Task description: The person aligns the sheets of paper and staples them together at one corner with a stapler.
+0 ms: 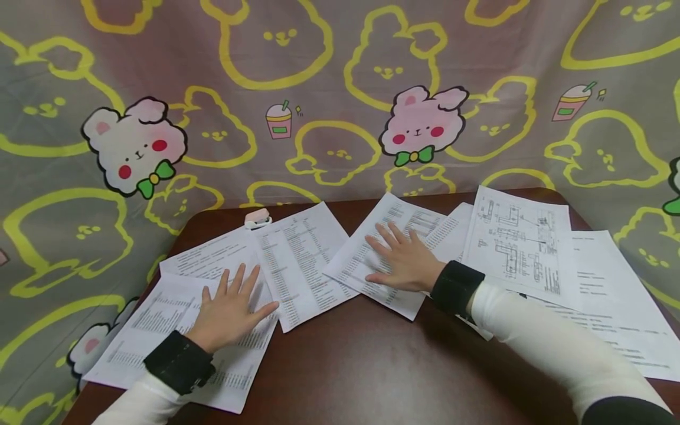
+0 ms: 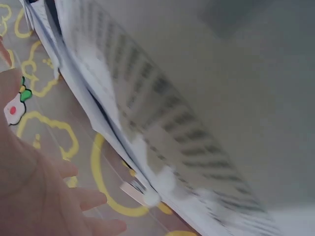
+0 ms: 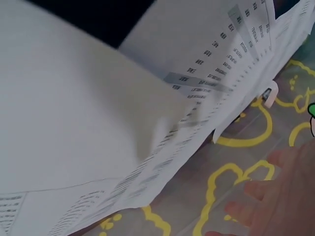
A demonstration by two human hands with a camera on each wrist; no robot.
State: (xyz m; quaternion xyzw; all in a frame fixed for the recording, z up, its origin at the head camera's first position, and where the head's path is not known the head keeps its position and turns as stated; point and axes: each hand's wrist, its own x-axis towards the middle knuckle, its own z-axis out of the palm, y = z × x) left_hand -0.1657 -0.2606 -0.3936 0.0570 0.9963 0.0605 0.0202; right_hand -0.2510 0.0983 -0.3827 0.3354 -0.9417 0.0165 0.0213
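The left hand (image 1: 229,311), fingers straight and spread apart, lies over a white printed paper sheet (image 1: 159,321) at the left of the dark reddish-brown worktop (image 1: 350,366). The right hand (image 1: 402,258), its fingers likewise fanned out and gripping nothing, is over a white tilted page of printed columns (image 1: 355,265), whose left corner overlaps a white two-column list (image 1: 303,265) between the hands. Right of that hand, a white technical-drawing sheet (image 1: 517,236) overlaps other papers.

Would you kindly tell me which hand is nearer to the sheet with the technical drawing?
Right. The right hand is spread over a printed sheet left of the technical drawing; the left hand is farther off, over the leftmost sheet.
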